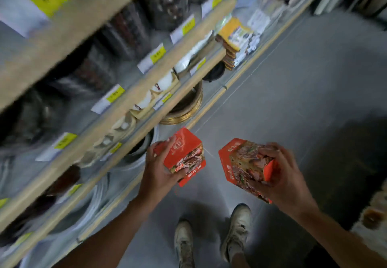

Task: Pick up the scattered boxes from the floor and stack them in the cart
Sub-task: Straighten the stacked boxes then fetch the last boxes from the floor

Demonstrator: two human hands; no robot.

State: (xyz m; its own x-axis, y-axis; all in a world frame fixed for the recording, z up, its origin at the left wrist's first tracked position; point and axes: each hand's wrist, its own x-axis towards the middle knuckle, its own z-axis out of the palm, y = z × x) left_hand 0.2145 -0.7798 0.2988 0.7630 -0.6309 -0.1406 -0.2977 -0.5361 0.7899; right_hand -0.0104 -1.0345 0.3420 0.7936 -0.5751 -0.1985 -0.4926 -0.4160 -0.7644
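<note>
Boxes of red printed cardboard with food photographs are in both hands, held above the grey floor (293, 79) and apart from each other. Far left, blurred wooden store shelves (100, 108) run diagonally from lower left to upper right, carrying white-and-yellow price tags (111, 98), dark packaged goods and pale bowl-like items too smeared to identify. Under the lower shelf edge sits a round gold-rimmed container (184, 108), just beyond the left-hand box. The left hand (159, 169) is clamped around the left red box (185, 154), thumb on the near face and fingers wrapped behind; this box's long axis tilts from lower right up toward the shelf, its picture face turned up and to the right. Below, between the forearms, two worn white sneakers (211, 238) stand on the floor. The right hand (280, 175) grasps the right red box (245, 163) from its right side, fingers spread over the pictured face and thumb beneath; its long axis slants from upper left down to lower right, with a red end panel facing left. At the right edge a dark blurred mass and a tan-and-white shape (374, 217) sit low; what they are cannot be told.
</note>
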